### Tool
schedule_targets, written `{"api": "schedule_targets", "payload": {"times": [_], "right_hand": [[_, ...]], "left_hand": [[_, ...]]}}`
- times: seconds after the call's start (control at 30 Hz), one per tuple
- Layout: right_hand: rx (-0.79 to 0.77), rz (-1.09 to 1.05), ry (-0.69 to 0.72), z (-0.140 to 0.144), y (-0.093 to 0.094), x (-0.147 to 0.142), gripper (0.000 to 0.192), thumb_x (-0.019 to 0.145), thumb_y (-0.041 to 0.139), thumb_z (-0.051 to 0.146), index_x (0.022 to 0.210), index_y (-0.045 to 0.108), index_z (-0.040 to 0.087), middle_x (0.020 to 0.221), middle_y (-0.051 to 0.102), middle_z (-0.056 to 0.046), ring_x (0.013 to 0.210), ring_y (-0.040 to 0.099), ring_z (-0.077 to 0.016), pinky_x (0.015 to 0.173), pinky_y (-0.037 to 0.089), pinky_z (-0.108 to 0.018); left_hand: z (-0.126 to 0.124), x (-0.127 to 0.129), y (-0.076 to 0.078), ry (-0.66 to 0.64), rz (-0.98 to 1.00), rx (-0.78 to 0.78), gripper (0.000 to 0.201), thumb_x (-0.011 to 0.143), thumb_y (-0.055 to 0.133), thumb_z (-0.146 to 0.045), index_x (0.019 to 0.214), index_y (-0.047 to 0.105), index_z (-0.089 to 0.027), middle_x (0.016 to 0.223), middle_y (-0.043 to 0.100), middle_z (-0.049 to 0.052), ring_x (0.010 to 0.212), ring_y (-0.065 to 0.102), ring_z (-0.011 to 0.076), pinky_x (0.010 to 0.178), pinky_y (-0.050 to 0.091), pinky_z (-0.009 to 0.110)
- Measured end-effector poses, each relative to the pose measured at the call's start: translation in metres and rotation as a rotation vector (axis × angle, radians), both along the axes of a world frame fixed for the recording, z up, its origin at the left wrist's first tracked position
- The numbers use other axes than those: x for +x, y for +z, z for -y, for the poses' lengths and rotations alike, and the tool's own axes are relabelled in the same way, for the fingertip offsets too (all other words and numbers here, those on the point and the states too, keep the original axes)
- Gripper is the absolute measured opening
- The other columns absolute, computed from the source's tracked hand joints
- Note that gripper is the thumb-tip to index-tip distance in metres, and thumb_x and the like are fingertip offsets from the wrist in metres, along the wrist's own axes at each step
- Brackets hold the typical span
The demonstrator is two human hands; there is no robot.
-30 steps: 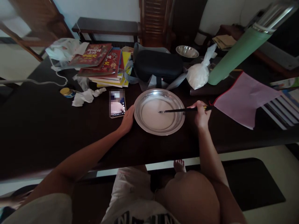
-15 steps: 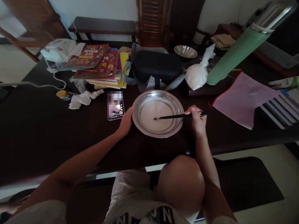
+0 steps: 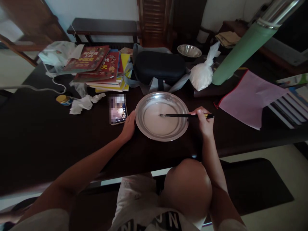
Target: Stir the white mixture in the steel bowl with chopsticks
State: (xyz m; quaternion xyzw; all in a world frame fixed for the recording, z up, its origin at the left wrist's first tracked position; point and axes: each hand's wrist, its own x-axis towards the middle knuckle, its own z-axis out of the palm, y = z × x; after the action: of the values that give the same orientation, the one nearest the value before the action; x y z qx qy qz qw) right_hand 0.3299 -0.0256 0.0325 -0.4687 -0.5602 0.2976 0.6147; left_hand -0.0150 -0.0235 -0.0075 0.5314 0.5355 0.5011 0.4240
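While the left hand [image 3: 128, 126] rests against the metal dish [image 3: 144, 128], the right hand's [image 3: 204, 123] grip pinches chopsticks [image 3: 183, 115].

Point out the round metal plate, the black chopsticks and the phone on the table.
round silver metal plate [image 3: 146, 101], head view, bare upper-left rim
black chopsticks [image 3: 178, 115], head view, mid shaft
phone with lit screen [image 3: 117, 113], head view, lower screen

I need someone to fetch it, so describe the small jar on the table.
On the dark table, look left of the phone, past the crumpled tissue. The jar sits beside it: short, round, with a yellow lid.
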Motion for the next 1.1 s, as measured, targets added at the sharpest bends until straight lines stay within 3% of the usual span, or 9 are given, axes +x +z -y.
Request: {"api": "schedule_targets", "payload": {"times": [0.13, 0.27, 0.4, 0.57, 0.73, 0.9, 1.1], "right_hand": [[0.007, -0.051, -0.014, 0.002, 0.0, 0.003, 0.052, 0.093, 0.075, 0.069, 0.063, 0.074, 0.027, 0.061, 0.067, 0.001, 0.063, 0.071, -0.0189, 0.068, 0.06, -0.035], [-0.029, 0.031, 0.056, 0.003, 0.001, 0.002, 0.05, 0.091, 0.077, 0.07, 0.067, 0.076, 0.027, 0.069, 0.074, -0.001, 0.07, 0.075, -0.0205, 0.074, 0.061, -0.036], [-0.02, -0.029, -0.019, 0.002, 0.0, 0.002, 0.052, 0.091, 0.076, 0.071, 0.065, 0.074, 0.026, 0.063, 0.069, 0.001, 0.064, 0.071, -0.0184, 0.07, 0.06, -0.034], [-0.038, 0.012, 0.059, 0.003, 0.002, 0.002, 0.05, 0.09, 0.078, 0.071, 0.066, 0.077, 0.027, 0.067, 0.072, 0.0, 0.068, 0.072, -0.0198, 0.072, 0.061, -0.035], [-0.035, -0.025, -0.05, 0.003, 0.002, 0.004, 0.054, 0.09, 0.075, 0.073, 0.063, 0.073, 0.027, 0.061, 0.069, 0.0, 0.063, 0.071, -0.0201, 0.067, 0.061, -0.036], [-0.054, 0.027, 0.062, 0.002, 0.002, 0.002, 0.051, 0.09, 0.077, 0.072, 0.067, 0.076, 0.027, 0.067, 0.073, -0.001, 0.07, 0.074, -0.0208, 0.074, 0.062, -0.037], [-0.05, -0.036, -0.043, 0.003, 0.002, 0.005, 0.055, 0.09, 0.075, 0.074, 0.062, 0.071, 0.027, 0.061, 0.067, 0.001, 0.064, 0.07, -0.0196, 0.071, 0.06, -0.036]], "left_hand": [[0.001, 0.0, 0.001, 0.0, 0.065, -0.026, 0.055, 0.099, 0.052, -0.072, 0.106, 0.076, -0.022, 0.119, 0.082, 0.008, 0.124, 0.07, 0.0306, 0.116, 0.052, 0.045], [0.0, 0.0, 0.002, 0.023, 0.056, -0.028, 0.051, 0.1, 0.053, -0.069, 0.102, 0.075, -0.023, 0.115, 0.082, 0.008, 0.123, 0.07, 0.0309, 0.114, 0.054, 0.044], [0.0, 0.001, 0.003, 0.021, 0.047, -0.029, 0.048, 0.101, 0.051, -0.065, 0.1, 0.074, -0.023, 0.111, 0.081, 0.008, 0.119, 0.071, 0.0291, 0.111, 0.056, 0.043], [0.002, 0.002, 0.007, 0.036, 0.02, -0.017, 0.046, 0.101, 0.051, -0.063, 0.098, 0.074, -0.023, 0.109, 0.081, 0.007, 0.115, 0.071, 0.0296, 0.113, 0.055, 0.045], [0.003, 0.002, 0.012, 0.044, -0.017, -0.018, 0.045, 0.102, 0.049, -0.06, 0.096, 0.074, -0.023, 0.105, 0.081, 0.007, 0.111, 0.07, 0.029, 0.111, 0.056, 0.045], [0.004, 0.003, 0.013, 0.067, -0.058, -0.028, 0.042, 0.105, 0.045, -0.051, 0.094, 0.074, -0.022, 0.105, 0.081, 0.007, 0.108, 0.069, 0.0275, 0.108, 0.058, 0.042], [0.004, 0.003, 0.012, 0.065, -0.054, -0.042, 0.044, 0.104, 0.046, -0.056, 0.096, 0.074, -0.023, 0.106, 0.081, 0.007, 0.11, 0.069, 0.0284, 0.107, 0.058, 0.042]]}}
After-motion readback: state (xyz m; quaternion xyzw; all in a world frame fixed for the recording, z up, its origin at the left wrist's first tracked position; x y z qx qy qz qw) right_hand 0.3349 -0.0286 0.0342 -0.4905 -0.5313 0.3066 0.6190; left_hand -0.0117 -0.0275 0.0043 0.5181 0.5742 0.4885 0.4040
